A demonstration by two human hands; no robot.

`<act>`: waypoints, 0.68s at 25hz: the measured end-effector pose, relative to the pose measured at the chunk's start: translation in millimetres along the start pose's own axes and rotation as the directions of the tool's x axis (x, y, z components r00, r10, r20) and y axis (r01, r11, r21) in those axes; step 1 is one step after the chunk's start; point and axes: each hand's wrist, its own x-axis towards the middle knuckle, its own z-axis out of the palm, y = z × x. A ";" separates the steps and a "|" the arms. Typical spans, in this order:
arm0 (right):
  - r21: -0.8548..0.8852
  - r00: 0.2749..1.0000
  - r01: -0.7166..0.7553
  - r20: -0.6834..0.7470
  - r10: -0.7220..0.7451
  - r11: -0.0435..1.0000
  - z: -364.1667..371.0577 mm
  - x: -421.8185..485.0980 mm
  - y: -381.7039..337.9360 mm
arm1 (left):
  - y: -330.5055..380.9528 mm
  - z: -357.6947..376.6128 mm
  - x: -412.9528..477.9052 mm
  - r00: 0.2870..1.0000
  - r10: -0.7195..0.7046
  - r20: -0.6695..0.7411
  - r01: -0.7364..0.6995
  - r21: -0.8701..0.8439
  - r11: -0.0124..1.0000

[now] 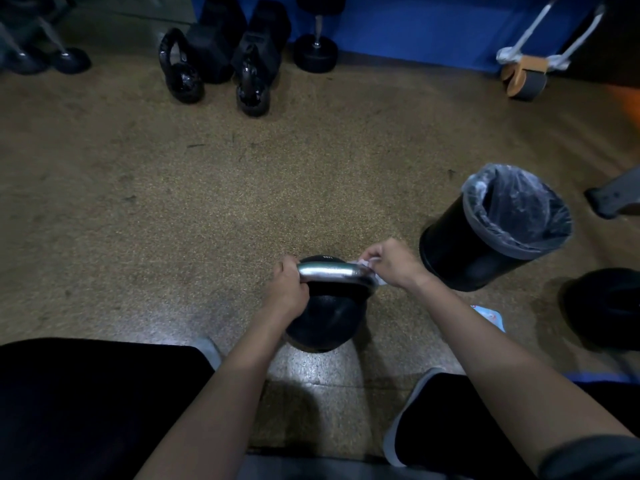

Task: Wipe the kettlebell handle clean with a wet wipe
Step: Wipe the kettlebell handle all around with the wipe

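Black-trousered leg (86, 403) fills the 7 o'clock corner, nearest the lens. Speckled floor (242, 188) throughout. Lined black bin (450, 247) stands upright at 3 o'clock, near the kettlebell (325, 320) but apart from it. The kettlebell sits on the floor at 6 o'clock, chrome handle (332, 270) uppermost. Left hand (289, 289) is curled round the handle's left end. Right hand (394, 263) pinches a white wet wipe (379, 281) against the handle's right end.

Both forearms reach forward. The left hand (290, 287) curls round the kettlebell handle (332, 271); the right hand (394, 263) pinches the wet wipe (366, 262) at its other end.
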 end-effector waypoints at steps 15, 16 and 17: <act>-0.087 0.997 0.037 -0.059 -0.042 0.996 0.8 -9.3 -14.4 | 1.0 -1.5 -2.0 1.000 0.001 0.005 -0.001 0.000 1.000; -0.080 0.996 0.046 -0.070 -0.052 0.996 2.2 -9.9 -15.1 | 0.9 -1.7 -2.0 1.000 0.002 0.007 -0.002 0.000 1.000; -0.077 0.995 0.052 -0.078 -0.058 0.996 2.4 -10.7 -14.4 | 1.1 -2.0 -2.4 1.000 0.001 0.010 -0.001 -0.003 1.000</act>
